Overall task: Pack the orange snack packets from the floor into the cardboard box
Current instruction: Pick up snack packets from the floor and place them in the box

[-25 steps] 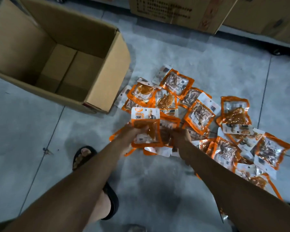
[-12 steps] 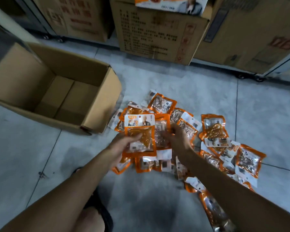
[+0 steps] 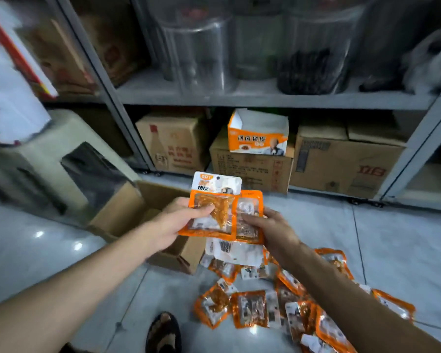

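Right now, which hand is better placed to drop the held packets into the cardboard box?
Probably the left hand. It grips the held packets and sits directly over the cardboard box, which lies on its side of the body. The right hand hangs farther away, above the pile on the floor.

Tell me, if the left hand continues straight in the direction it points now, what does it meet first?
The left hand points up and right, holding the orange packets. Going on, it would probably first meet the right hand, which grips the same bunch from the other side. Depth is unclear here.
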A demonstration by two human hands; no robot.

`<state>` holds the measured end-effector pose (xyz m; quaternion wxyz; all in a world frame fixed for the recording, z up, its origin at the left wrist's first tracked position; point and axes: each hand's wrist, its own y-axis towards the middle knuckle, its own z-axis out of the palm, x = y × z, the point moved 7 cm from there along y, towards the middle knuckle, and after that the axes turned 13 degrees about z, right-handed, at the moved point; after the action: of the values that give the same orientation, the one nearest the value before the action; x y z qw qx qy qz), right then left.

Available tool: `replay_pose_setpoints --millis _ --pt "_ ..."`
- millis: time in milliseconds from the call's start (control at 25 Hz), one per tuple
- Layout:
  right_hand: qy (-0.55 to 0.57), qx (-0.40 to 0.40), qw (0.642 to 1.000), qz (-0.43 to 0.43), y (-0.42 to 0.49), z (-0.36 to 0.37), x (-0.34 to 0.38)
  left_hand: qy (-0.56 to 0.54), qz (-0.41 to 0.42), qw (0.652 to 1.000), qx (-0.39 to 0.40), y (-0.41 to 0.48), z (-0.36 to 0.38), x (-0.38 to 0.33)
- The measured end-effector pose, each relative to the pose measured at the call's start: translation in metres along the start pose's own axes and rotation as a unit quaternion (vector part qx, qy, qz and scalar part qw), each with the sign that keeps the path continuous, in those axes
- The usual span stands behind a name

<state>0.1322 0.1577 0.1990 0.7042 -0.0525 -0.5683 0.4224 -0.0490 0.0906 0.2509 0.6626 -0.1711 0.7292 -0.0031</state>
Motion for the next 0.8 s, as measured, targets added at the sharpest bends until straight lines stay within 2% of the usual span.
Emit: replay_pose_setpoints --millis 80,160,240,320,400,560,640,720,800 --pt "0.008 -0.011 1.000 -0.003 -0.001 0.008 0.004 0.021 0.022 0.999 -0.027 -0.005 -0.030 -0.023" --pt "-0.012 -0.060 0.998 0.010 0.012 0.008 -0.008 0.022 0.030 0.997 -0.065 -0.001 -0.066 -0.022" --pt "-0.058 -0.133 0.988 0.049 0.039 0.001 -0.038 0.019 0.026 0.996 -0.085 0.009 -0.105 -0.002" --pt "-0.093 -0.167 0.978 0.087 0.072 0.010 -0.066 0.042 0.023 0.992 -0.113 0.020 -0.149 0.033" --pt "-0.139 -0.175 0.969 0.104 0.112 0.038 -0.075 0.041 0.026 0.985 -0.163 0.030 -0.191 0.077" --pt "-0.180 -0.124 0.973 0.068 0.221 0.139 -0.048 -0.043 0.039 0.957 -0.285 0.046 -0.249 0.150" --pt "-0.204 -0.166 0.962 0.070 0.273 0.175 -0.053 -0.064 0.035 0.936 -0.345 0.056 -0.273 0.183" --pt "-0.236 -0.192 0.946 0.115 0.312 0.188 -0.089 -0.051 0.031 0.932 -0.357 0.068 -0.287 0.213" --pt "-0.226 -0.178 0.938 0.191 0.337 0.186 -0.138 -0.031 0.023 0.946 -0.323 0.078 -0.288 0.233"
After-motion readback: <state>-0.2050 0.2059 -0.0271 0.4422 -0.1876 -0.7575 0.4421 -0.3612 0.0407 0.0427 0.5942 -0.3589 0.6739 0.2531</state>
